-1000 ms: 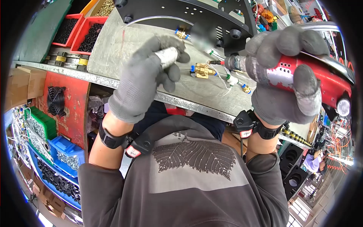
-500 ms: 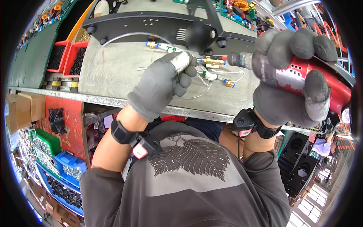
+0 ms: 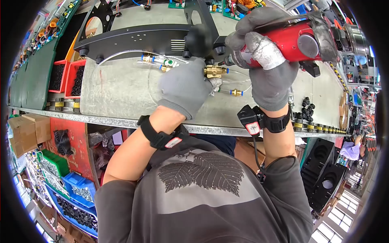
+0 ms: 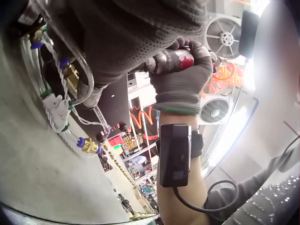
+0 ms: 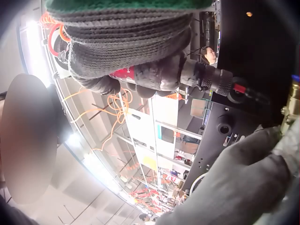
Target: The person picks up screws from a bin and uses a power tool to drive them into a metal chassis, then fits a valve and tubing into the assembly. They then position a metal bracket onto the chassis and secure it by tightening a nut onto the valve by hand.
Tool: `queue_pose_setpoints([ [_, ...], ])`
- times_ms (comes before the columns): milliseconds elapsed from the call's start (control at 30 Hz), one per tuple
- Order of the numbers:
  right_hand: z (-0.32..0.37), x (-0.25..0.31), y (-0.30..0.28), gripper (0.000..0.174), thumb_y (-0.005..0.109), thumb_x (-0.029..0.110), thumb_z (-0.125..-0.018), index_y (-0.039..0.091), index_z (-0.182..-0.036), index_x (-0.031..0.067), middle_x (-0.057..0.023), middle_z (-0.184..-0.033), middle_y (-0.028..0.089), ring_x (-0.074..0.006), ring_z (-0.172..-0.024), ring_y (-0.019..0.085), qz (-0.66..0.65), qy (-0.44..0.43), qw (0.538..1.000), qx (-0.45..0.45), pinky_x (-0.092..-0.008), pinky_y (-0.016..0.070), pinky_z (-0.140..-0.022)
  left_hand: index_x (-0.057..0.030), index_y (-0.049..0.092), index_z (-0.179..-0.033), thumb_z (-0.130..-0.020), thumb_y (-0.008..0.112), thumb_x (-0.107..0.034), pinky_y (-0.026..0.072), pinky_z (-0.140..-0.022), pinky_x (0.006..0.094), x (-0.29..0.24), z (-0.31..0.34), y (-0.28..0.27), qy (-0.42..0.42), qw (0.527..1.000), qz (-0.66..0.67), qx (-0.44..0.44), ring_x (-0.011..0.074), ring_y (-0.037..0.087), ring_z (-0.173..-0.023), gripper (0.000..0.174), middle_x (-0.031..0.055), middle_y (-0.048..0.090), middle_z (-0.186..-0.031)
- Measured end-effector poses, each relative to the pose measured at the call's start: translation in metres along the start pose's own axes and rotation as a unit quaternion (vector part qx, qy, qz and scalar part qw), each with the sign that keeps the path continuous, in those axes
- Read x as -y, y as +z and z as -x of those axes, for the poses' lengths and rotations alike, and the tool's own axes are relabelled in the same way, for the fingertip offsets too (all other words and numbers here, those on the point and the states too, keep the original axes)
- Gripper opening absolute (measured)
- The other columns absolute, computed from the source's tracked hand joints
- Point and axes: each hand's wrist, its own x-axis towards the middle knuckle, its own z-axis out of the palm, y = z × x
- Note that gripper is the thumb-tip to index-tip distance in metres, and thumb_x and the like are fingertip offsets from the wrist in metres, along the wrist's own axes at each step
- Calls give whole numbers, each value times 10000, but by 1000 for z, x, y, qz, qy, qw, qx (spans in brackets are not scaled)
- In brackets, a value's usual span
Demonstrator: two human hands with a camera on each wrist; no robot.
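My left hand (image 3: 202, 81), in a grey glove, rests on the metal bench top (image 3: 121, 93) and holds a brass fitting (image 3: 214, 71) at its fingertips. Thin clear tubes run from the fitting. My right hand (image 3: 259, 50), also gloved, grips a red pneumatic driver (image 3: 293, 40) tilted down to the left, its dark nose (image 3: 227, 62) just above the fitting. In the right wrist view the driver's nose (image 5: 211, 79) points toward the brass fitting (image 5: 293, 108) above the left glove (image 5: 243, 183). The left wrist view shows the right hand (image 4: 180, 70) wrapped round the red driver (image 4: 180, 60).
A black metal panel (image 3: 137, 38) lies behind the hands. Small brass and blue tube connectors (image 3: 154, 60) (image 3: 236, 92) are scattered on the bench. Red bins of black parts (image 3: 67, 75) stand left, loose black knobs (image 3: 306, 107) right. Green and blue bins (image 3: 60, 174) sit below the bench.
Both hands have come down from in front of me to the bench. The left hand, which held a silvery cylinder, now holds the brass fitting. The driver has swung over to it.
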Motion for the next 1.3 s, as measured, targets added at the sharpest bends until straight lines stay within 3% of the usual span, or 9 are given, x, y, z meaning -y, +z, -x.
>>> queue_pose_setpoints([
  [233,7,0,2,354,629,65,-817,563,-1163,28,-117,-959,623,-227,-792,652,22,16,1000,-5,-288,481,-606,-91,679,-1056,-785,733,-362,511,-637,398,6,-2,11,39,998,41,-28,317,674,-751,387,111,691,-774],
  [633,18,-11,-2,376,653,62,-818,567,-1171,-35,-148,-1005,664,-245,-839,690,76,59,994,-46,-310,545,-641,-102,719,-917,-765,700,-285,522,-674,434,-1,-19,-5,66,996,-59,20,353,662,-751,238,149,688,-788],
  [700,22,-14,-7,363,652,65,-822,572,-1159,-44,-147,-1004,667,-243,-845,691,91,53,993,-55,-315,551,-650,-98,723,-895,-822,655,-269,544,-720,404,-7,-19,-17,50,990,-94,90,318,688,-829,197,129,704,-833],
  [800,21,-14,-13,343,645,69,-829,581,-1139,-63,-152,-1025,669,-243,-854,691,143,65,985,-71,-322,558,-673,-86,730,-850,-774,662,-288,532,-693,425,-2,-23,-10,72,993,-82,52,341,669,-755,227,155,690,-783],
  [900,13,-11,-7,339,641,75,-834,577,-1138,-59,-145,-1008,668,-227,-854,686,80,19,997,11,-312,551,-668,-88,733,-827,-773,653,-279,536,-696,420,-7,-25,-15,46,989,-107,94,333,674,-764,214,154,692,-787],
  [1000,16,-17,-6,344,629,70,-836,564,-1159,-29,-132,-978,659,-212,-833,677,152,24,987,-47,-286,523,-627,-90,733,-828,-770,648,-272,538,-694,417,-8,-28,-14,38,987,-113,104,331,675,-771,208,152,694,-795],
  [1067,8,-2,3,332,669,20,-834,534,-1138,25,-51,-1023,603,-182,-957,584,101,55,993,18,-324,497,-839,-92,734,-828,-770,648,-270,537,-692,416,-9,-28,-17,38,987,-114,105,331,676,-771,206,149,695,-797],
  [1267,-3,-1,10,295,632,-28,-843,548,-1122,18,-66,-1038,600,-165,-952,578,206,95,974,-9,-310,493,-838,-88,740,-873,-800,601,-209,557,-727,404,-12,-29,-15,46,986,-106,119,312,700,-835,199,156,708,-832],
  [1300,-7,15,26,250,609,-37,-858,573,-1099,23,-84,-1084,600,-165,-975,574,194,165,964,-79,-314,488,-853,-84,740,-872,-797,593,-196,555,-724,407,-12,-29,-14,49,987,-97,115,318,698,-831,198,162,705,-826],
])
